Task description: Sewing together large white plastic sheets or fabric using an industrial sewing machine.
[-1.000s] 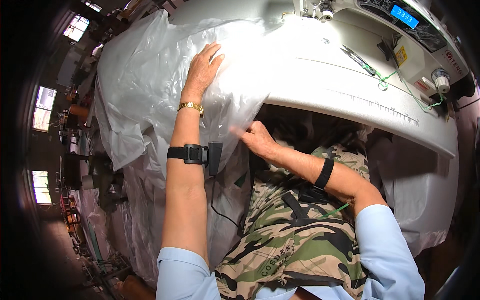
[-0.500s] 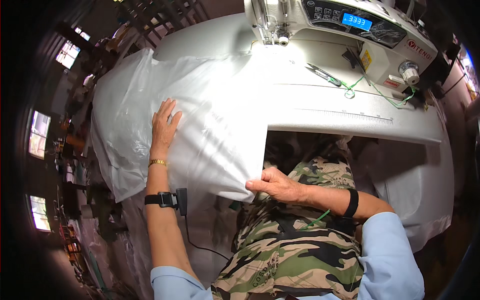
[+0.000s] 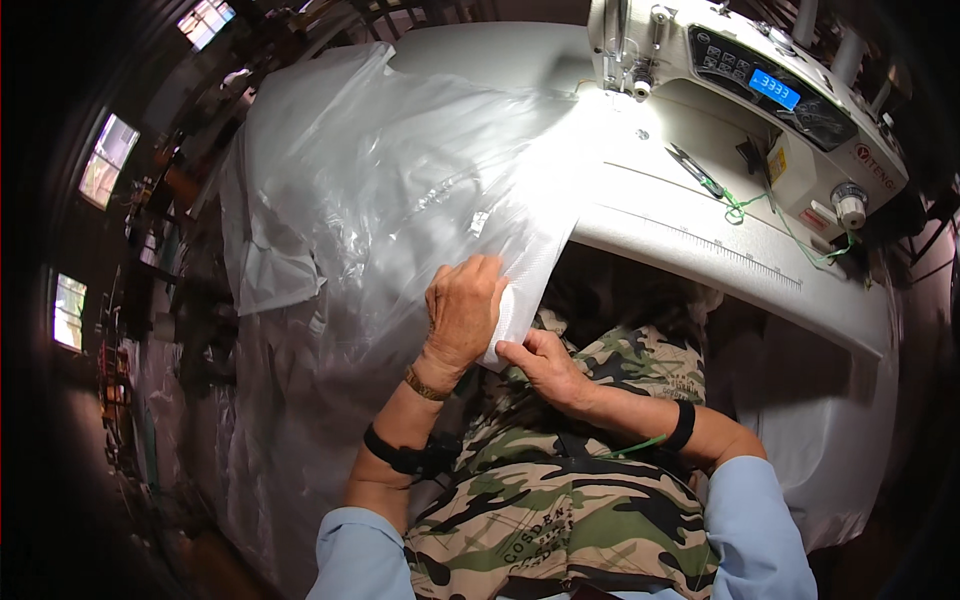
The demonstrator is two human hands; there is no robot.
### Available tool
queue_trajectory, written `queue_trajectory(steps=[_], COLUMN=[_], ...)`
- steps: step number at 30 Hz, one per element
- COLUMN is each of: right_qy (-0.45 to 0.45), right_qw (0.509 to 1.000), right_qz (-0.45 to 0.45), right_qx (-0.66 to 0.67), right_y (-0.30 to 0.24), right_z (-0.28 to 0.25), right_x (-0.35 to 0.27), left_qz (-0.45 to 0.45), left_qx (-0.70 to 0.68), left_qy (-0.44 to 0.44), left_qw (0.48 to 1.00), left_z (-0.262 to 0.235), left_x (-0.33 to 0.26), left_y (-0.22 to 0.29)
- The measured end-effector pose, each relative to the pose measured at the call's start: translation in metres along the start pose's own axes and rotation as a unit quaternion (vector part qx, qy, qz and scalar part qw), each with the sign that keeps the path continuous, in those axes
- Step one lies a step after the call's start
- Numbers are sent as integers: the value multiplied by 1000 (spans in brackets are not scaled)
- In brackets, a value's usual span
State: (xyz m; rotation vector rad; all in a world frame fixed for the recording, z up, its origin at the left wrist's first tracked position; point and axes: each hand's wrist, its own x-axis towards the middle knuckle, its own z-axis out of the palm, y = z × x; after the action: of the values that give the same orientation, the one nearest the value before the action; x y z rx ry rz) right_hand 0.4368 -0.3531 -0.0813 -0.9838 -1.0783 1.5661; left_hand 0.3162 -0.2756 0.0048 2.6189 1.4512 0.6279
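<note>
A large white plastic sheet [image 3: 370, 190], shiny and wrinkled, spreads over the left of the sewing table and hangs over its front edge. Along its right side runs a narrow folded band with a woven look, reaching up under the sewing machine's [image 3: 780, 95] bright lamp. My right hand [image 3: 553, 368] pinches the near corner of this band between thumb and fingers. Just left of it, my left hand [image 3: 466, 308] is closed with bent fingers on the band's edge; its fingertips are partly hidden. Both hands are above my lap, in front of the table.
Thread snips [image 3: 697, 172] lie on the table right of the needle area, with tangled green thread [image 3: 738, 208] beside them. A ruler scale [image 3: 720, 248] runs along the table's front edge. A camouflage apron [image 3: 570, 500] covers my lap.
My left hand has come from lying flat on the sheet to the edge beside my right hand, closing there. The sheet's right side is now folded into a narrow band. The view has shifted.
</note>
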Motion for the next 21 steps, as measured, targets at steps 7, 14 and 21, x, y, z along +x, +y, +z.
queue_trajectory(steps=[7,14,21], right_qy=[15,-2,12], right_qw=[999,998,987], right_qz=[-31,-34,-113], right_qx=[-32,-60,-110], right_y=[-3,-8,-5], right_z=[1,-7,-2], right_x=[-4,-18,-24], left_qz=[113,-44,-53], left_qx=[-48,-191,-239], left_qy=[159,23,10], left_qw=[980,980,970], left_z=[1,13,21], left_x=[-7,-23,-29], left_y=[17,33,26])
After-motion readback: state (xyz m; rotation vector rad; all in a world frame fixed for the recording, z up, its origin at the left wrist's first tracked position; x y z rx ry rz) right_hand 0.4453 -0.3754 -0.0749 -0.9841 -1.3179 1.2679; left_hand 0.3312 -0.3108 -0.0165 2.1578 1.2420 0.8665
